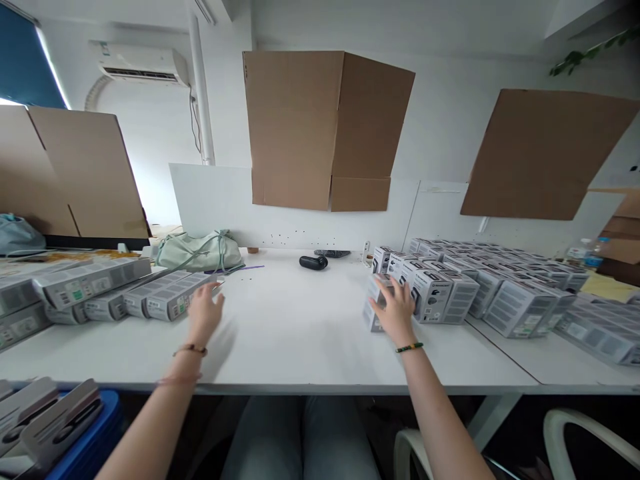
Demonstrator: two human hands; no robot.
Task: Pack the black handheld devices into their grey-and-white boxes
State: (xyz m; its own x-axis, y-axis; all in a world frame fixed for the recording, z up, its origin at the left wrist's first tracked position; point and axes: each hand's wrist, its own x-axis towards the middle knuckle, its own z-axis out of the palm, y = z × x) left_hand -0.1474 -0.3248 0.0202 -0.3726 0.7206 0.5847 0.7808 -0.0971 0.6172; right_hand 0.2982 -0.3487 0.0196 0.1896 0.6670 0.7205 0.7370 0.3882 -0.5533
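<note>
My left hand (pixel 204 312) is over the table at the left, fingers apart, beside the near end of a row of long grey-white boxes (pixel 175 297). I see nothing held in it. My right hand (pixel 396 310) is spread against a small grey-white printed box (pixel 373 323) at the front left of the right-hand stack. Its fingertips overlap that box, and the palm hides part of it. Just right of this hand stands another printed box (pixel 431 297) with a dark product picture. A black oblong case (pixel 313 263) lies farther back on the white table (pixel 295 333).
Many more boxes (pixel 525 303) cover the table's right side. A pale green bag (pixel 200 252) lies at the back left. Below the left table edge, a blue bin (pixel 107 427) holds open packaging. White chair parts (pixel 575 427) are at the lower right.
</note>
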